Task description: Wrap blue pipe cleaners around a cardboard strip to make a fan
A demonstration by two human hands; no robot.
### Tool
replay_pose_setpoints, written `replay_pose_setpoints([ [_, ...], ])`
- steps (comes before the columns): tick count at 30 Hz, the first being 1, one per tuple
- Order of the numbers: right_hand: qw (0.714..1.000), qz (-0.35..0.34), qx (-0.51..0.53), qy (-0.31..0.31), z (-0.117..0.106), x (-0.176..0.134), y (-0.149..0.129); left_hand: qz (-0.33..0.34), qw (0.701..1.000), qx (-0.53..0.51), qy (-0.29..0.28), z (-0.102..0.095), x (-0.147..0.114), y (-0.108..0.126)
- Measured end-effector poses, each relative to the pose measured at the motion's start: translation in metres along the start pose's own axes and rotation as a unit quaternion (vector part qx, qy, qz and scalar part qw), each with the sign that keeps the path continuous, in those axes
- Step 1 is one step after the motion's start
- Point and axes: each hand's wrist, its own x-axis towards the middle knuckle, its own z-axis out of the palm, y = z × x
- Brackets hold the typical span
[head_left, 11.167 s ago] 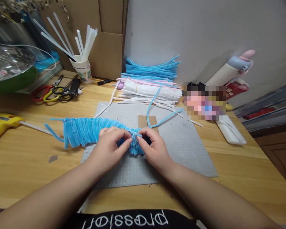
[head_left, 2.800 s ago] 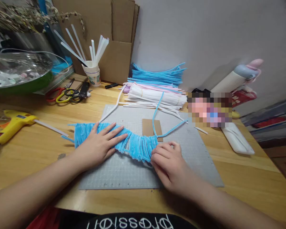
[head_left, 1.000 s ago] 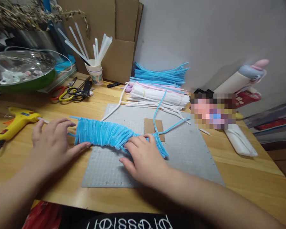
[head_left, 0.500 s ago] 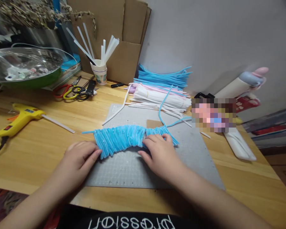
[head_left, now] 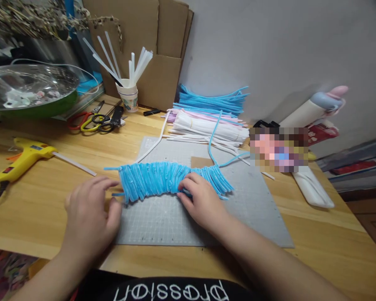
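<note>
A curved band of blue pipe cleaners [head_left: 152, 180], packed side by side, lies on the grey cutting mat [head_left: 156, 228]. Two stem ends stick out at its left edge. My right hand [head_left: 203, 200] grips the band's lower edge right of centre, thumb and fingers closed on it; part of the band is hidden beneath. Just off the left edge, my left hand [head_left: 90, 213] is apart from the band, fingers curved with a gap to the thumb and nothing held. A loose blue pipe cleaner [head_left: 213, 138] rises in two bent lengths from the band's upper right.
Bundles of blue [head_left: 213, 102] and white pipe cleaners [head_left: 203, 127] lie behind the mat. On the left are a yellow glue gun [head_left: 28, 154], scissors [head_left: 90, 123] and a paper cup [head_left: 127, 96] of glue sticks. A white packet [head_left: 315, 188] lies right.
My left hand has let go of the band's left end and drawn back left, uncovering a lower stem end. My right hand has shifted slightly left along the band.
</note>
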Motion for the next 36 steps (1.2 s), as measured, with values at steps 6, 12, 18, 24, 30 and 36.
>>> replay_pose_setpoints([
  [6,0.994,-0.094,-0.048,-0.007,0.003,0.001,-0.007,0.213,0.969,0.009,-0.126,0.008,0.021,0.029],
  [12,0.991,-0.102,-0.091,-0.011,0.009,0.009,-0.005,0.189,0.964,0.022,-0.184,0.025,0.04,0.038],
  [18,0.992,-0.101,-0.069,-0.023,0.008,0.01,-0.001,0.198,0.962,0.02,-0.189,0.031,0.037,0.029],
  [24,0.992,-0.087,-0.094,-0.006,0.013,0.013,-0.004,0.18,0.969,0.001,-0.167,0.03,0.037,0.038],
  [30,0.99,-0.111,-0.069,0.045,0.015,0.011,-0.003,0.179,0.977,-0.035,-0.113,0.032,0.04,0.05],
  [36,0.985,-0.142,-0.057,0.082,0.008,0.008,0.0,0.274,0.961,-0.038,0.021,0.032,0.041,0.049],
])
